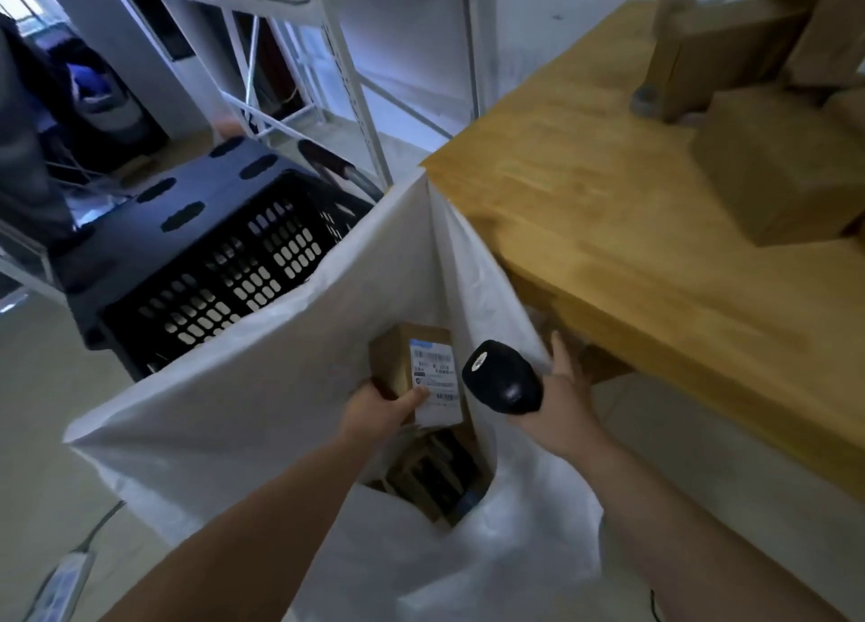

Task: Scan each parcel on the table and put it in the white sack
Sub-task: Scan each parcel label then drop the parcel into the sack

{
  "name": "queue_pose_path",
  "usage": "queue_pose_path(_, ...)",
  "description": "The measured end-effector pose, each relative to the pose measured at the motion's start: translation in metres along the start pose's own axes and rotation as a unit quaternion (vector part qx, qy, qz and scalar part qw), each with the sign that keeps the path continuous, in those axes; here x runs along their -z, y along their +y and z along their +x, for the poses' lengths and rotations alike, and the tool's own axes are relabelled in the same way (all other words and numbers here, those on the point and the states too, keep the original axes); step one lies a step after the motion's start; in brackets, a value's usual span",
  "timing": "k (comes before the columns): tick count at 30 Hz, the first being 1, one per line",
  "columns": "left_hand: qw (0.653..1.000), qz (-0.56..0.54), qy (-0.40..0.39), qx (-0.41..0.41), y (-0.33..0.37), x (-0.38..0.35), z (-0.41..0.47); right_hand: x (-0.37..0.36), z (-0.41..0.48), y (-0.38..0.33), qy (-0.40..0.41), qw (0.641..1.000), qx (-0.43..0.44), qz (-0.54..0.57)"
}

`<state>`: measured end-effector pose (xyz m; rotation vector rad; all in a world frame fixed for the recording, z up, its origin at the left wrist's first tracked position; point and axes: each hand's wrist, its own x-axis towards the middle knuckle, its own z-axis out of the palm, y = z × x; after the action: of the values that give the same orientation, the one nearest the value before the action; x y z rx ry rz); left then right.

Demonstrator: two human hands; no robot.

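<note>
My left hand (381, 411) grips a small brown parcel (398, 364) with a white shipping label, held inside the mouth of the white sack (262, 387). Several brown parcels lie deeper in the sack (430, 476). My right hand (557, 401) holds a black barcode scanner (501, 378) at the sack's right edge, with its index finger stretched out against the sack's rim. More brown parcels (786, 172) sit on the wooden table (585, 191) at the upper right.
A black perforated plastic crate (224, 270) stands behind the sack on the left. A white metal shelf rack (327, 83) rises at the back. A power strip (65, 579) lies on the floor at the bottom left.
</note>
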<state>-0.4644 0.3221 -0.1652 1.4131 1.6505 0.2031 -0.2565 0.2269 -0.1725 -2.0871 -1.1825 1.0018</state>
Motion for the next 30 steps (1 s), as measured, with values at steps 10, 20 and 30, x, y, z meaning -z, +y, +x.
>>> queue_pose_path(10,0.990,0.138,-0.039,-0.007,-0.042,-0.057,0.107,-0.008,0.033,0.042,0.241,0.899,0.040,-0.364)
queue_pose_path(20,0.966,0.259,0.013,-0.012,-0.045,-0.117,0.153,-0.009,0.046,0.071,0.347,0.788,0.133,-0.491)
queue_pose_path(30,0.935,0.329,-0.016,-0.131,-0.004,-0.104,0.134,0.005,0.038,0.049,0.200,0.871,0.039,-0.447)
